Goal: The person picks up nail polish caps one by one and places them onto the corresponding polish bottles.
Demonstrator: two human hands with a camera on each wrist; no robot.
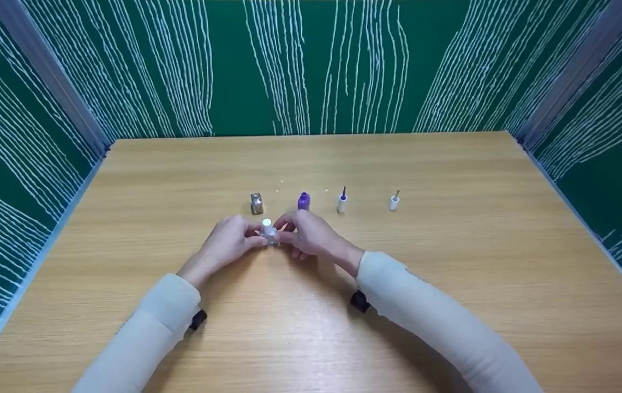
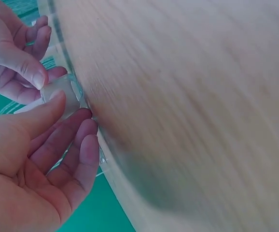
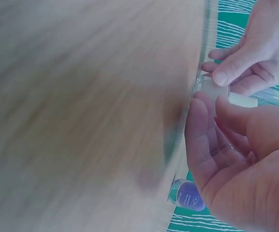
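The left hand (image 1: 229, 239) and the right hand (image 1: 311, 234) both pinch one little clear bottle (image 1: 270, 234), each from its own side, with thumb and fingertips close together on the glass. The bottle is upright near the middle of the table (image 1: 289, 327), and I cannot tell if its bottom touches the wood. It has pale, milky stuff inside and a white cap (image 1: 267, 222) on top. Just behind the right hand stands a purple bottle (image 1: 304, 201) with its neck showing. Behind the left hand is a small shiny bottle (image 1: 257, 203); what is in it is too small to tell. To the right, a white cap with a purple brush (image 1: 342, 203) stands brush up, and farther right is a white cap with a brownish brush (image 1: 394, 203). The table reaches wide past both hands, and its back edge meets a green wall (image 1: 240, 65) well beyond the bottles.
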